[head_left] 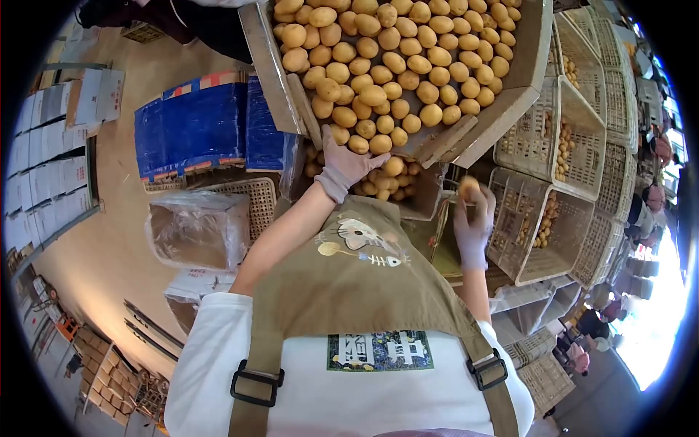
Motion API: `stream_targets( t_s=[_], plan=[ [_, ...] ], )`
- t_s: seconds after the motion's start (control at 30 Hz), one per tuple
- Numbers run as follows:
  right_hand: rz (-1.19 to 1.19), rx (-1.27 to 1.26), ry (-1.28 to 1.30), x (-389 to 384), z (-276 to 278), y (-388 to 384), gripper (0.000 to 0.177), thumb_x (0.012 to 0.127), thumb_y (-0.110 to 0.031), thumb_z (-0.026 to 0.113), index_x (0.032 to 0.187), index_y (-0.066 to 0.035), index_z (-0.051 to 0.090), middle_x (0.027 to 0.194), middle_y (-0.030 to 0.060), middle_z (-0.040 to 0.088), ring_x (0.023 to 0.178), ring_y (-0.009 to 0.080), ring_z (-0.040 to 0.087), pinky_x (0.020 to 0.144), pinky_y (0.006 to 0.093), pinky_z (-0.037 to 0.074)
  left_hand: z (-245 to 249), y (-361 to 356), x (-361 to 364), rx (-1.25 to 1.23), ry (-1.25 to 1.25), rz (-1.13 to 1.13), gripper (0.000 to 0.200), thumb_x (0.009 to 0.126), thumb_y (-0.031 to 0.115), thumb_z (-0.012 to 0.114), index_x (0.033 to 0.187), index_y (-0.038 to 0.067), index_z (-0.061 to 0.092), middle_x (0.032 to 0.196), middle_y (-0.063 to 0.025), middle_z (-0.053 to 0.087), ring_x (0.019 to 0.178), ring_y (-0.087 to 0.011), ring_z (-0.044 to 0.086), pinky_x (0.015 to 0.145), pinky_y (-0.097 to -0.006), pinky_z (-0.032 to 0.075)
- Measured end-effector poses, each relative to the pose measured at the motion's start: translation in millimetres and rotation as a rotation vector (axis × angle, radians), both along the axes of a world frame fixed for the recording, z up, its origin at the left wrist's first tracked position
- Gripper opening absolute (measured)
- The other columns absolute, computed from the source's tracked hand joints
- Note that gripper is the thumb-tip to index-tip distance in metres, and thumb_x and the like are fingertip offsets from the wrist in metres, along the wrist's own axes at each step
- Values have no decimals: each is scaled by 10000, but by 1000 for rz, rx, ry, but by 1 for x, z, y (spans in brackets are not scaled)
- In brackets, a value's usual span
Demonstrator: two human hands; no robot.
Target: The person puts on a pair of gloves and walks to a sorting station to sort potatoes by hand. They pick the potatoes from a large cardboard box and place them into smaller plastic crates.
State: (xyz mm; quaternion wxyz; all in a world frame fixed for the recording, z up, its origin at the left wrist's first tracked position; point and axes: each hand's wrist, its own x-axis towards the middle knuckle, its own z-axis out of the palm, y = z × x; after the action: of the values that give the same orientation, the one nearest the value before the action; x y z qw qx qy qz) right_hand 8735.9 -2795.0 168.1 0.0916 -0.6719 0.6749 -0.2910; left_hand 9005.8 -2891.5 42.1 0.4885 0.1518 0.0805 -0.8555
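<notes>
Dozens of round yellow fruits (393,65) fill a slanted wooden tray (266,65), with pale mesh baskets (582,124) to its right. At its lip I see the gloved left hand (346,164) spread. Below-right, the gloved right hand (473,226) pinches a single yellow fruit (468,188).

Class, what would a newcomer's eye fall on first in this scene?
The big tray heaped with round yellow fruits at the top. Below it, the gloved left hand rests on fruits at the tray's lip, while the right hand holds one fruit beside the pale baskets at right.

A wooden-rimmed table (271,65) carries a dense heap of yellow fruit (393,51), piled edge to edge up to its near rim.
</notes>
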Motion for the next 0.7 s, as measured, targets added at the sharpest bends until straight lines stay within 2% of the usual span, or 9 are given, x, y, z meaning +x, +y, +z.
stream_targets(
  t_s=[0.07,0.2,0.33,0.43,0.47,0.53,0.6,0.67,0.7],
  plan=[
    [-195,413,670,-36,-11,51,387,776,-108,704,1162,-102,680,1172,222,622,954,405,645,841,467,521,13,-1,1,226,110,3,831,905,733,359,1562,229,290,1640,-43,250,1500,-369,226,1151,-686,184],
    [-34,197,9,37,15,-19,352,788,-102,685,1140,-116,702,1254,173,609,1150,355,573,972,495,442,11,2,0,247,105,-21,809,903,712,357,1547,224,313,1633,-56,265,1488,-386,243,1162,-681,158],
    [270,31,302,107,-19,-100,401,821,-208,679,1216,-136,668,1296,142,603,1202,338,557,1053,528,380,1,1,6,312,18,-81,706,928,636,386,1504,228,380,1603,-52,321,1468,-358,290,1150,-665,192],
    [330,208,418,89,-44,-111,434,840,-299,663,1249,-156,651,1328,144,594,1240,333,540,1087,529,347,6,6,21,346,-247,-184,590,942,541,504,1448,243,444,1528,-39,422,1430,-269,360,1115,-675,237],
    [287,474,352,77,-44,-121,442,842,-344,654,1253,-182,656,1364,143,578,1279,334,513,1101,518,334,8,10,24,353,-382,-230,535,939,448,595,1423,257,469,1468,-19,478,1388,-240,401,1122,-594,302],
    [269,215,411,70,-35,-126,414,846,-343,649,1228,-183,668,1344,126,588,1281,339,510,1107,520,333,-12,18,21,270,-722,-305,599,905,419,687,1430,235,465,1435,-14,492,1355,-222,418,1126,-464,343],
    [294,564,449,69,-22,-145,411,841,-340,648,1215,-171,682,1358,126,579,1254,345,519,1074,519,358,-27,15,20,125,-589,-271,681,881,454,721,1452,210,441,1443,-21,467,1357,-212,406,1126,-394,343],
    [89,534,198,66,-29,-170,423,832,-357,656,1226,-208,687,1402,146,547,1250,344,513,1064,558,355,-16,9,14,145,-504,-201,722,891,508,692,1475,188,414,1456,-33,453,1366,-210,394,1117,-404,342],
    [86,197,360,77,-29,-167,444,850,-390,658,1273,-257,659,1479,168,478,1329,377,462,1099,645,291,6,3,11,239,-485,-151,725,913,545,647,1486,178,399,1466,-41,451,1374,-213,388,1109,-449,340]
  ],
)
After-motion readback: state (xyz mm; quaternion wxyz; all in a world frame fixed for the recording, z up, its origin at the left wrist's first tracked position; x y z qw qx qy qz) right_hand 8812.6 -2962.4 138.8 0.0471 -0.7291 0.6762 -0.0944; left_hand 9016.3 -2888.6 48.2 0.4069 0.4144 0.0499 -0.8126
